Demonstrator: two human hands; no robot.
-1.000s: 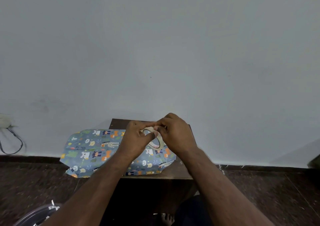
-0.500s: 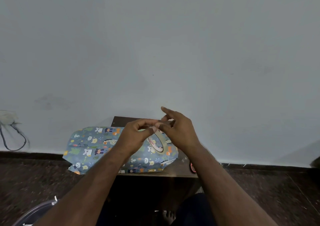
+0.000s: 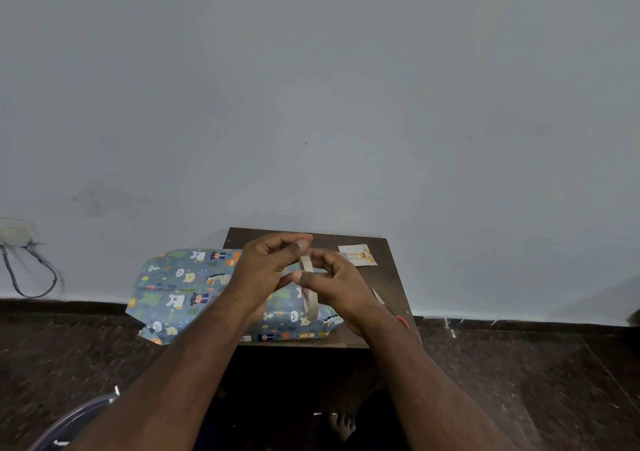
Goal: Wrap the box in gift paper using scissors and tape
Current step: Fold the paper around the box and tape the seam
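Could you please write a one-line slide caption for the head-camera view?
Both hands, left and right, hold a tape roll above the paper-covered box on a small table.

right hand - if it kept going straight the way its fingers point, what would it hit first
The right hand points left across the tape roll it holds, so it would probably meet the left hand first; their fingers look almost touching, though depth is unclear.

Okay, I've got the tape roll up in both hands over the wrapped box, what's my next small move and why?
Probably draw out a short strip. The tape roll is held edge-on between your right hand and left hand, whose fingertips pinch at its top edge. The gift paper already covers the box, and the scissors lie by your right wrist.
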